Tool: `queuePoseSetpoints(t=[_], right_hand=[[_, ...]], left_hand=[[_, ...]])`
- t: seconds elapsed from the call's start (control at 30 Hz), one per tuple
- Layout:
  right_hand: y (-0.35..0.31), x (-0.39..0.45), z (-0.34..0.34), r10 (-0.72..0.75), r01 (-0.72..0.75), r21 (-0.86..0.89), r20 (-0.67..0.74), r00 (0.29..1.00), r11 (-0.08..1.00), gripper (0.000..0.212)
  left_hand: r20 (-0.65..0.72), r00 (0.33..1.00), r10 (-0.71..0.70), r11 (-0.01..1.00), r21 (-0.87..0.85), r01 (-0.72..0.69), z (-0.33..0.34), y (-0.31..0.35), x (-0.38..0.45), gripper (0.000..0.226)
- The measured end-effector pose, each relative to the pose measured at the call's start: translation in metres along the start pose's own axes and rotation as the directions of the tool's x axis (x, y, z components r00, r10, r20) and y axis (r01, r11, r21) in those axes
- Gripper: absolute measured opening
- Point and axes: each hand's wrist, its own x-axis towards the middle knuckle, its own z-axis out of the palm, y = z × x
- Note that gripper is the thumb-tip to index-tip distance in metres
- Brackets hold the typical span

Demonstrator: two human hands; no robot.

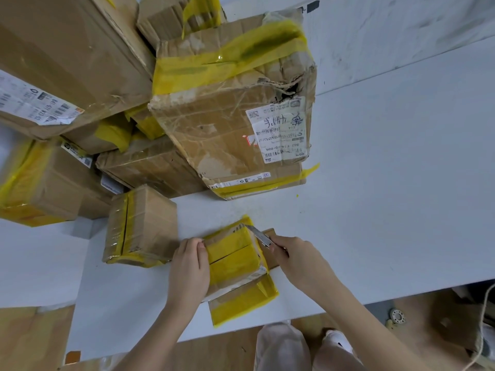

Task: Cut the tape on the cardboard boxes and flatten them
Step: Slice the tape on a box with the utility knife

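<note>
A small cardboard box (235, 259) wrapped in yellow tape lies near the front edge of the white table (388, 183). A slit runs across its taped top, and one taped flap hangs open toward me. My left hand (188, 269) holds the box's left side, fingers curled over its edge. My right hand (293, 257) grips a utility knife (258, 236). The blade tip touches the box's far right corner.
Another small taped box (142, 227) stands just left of my left hand. A pile of larger taped boxes (230, 103) fills the table's back and left. Bare table surface lies to the right. My legs and a wooden floor show below the table's edge.
</note>
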Motion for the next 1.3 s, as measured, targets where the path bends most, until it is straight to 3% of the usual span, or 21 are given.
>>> queuePoseSetpoints(t=[0.43, 0.77, 1.3], right_hand=[[-0.002, -0.007, 0.001, -0.099, 0.098, 0.037, 0.048, 0.994, 0.995, 0.022], [0.005, -0.014, -0.006, -0.111, 0.086, 0.141, 0.177, 0.978, 0.986, 0.022], [0.014, -0.042, -0.019, -0.144, 0.128, 0.076, 0.246, 0.959, 0.989, 0.019]], left_hand=[[0.003, 1.000, -0.002, 1.000, -0.004, 0.002, 0.000, 0.000, 0.000, 0.021], [0.013, 1.000, -0.009, 1.000, 0.006, 0.009, -0.001, 0.002, 0.000, 0.020], [0.020, 0.998, -0.064, 0.997, 0.051, 0.063, 0.001, 0.005, 0.001, 0.023]])
